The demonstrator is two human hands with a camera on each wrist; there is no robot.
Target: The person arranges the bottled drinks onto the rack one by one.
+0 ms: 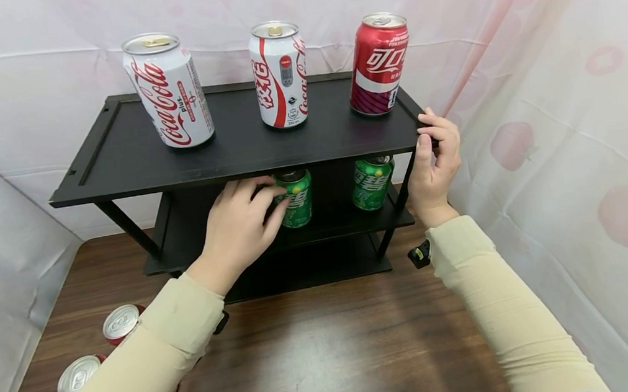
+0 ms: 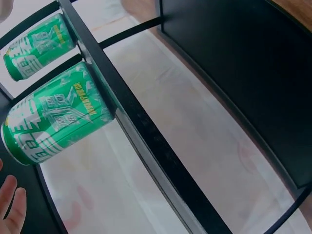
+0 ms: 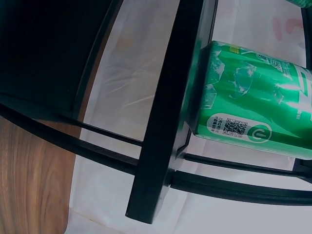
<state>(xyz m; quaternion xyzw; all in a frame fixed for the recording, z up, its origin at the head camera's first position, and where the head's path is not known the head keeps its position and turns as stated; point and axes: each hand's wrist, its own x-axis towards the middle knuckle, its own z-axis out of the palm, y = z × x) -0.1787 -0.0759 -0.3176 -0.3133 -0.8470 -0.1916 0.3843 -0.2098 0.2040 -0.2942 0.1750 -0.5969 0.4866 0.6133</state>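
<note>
A black three-tier shelf (image 1: 232,159) stands before me. On its middle tier are two green soda cans: one nearer the centre (image 1: 299,200) and one at the right (image 1: 371,185). My left hand (image 1: 238,224) reaches under the top tier beside the centre can, fingers loosely bent and overlapping its left side in the head view. In the left wrist view, the fingertips (image 2: 18,207) show a gap from that can (image 2: 61,114). My right hand (image 1: 436,163) grips the top tier's right front corner between thumb and fingers. The right green can (image 3: 258,97) fills much of the right wrist view.
On the top tier stand a white Coca-Cola Plus can (image 1: 171,99), a white-and-red Coca-Cola can (image 1: 280,77) and a red cola can (image 1: 381,65). Two red cans (image 1: 122,323) (image 1: 79,377) stand on the wooden table (image 1: 317,357) at left. Pale curtains (image 1: 558,168) hang around.
</note>
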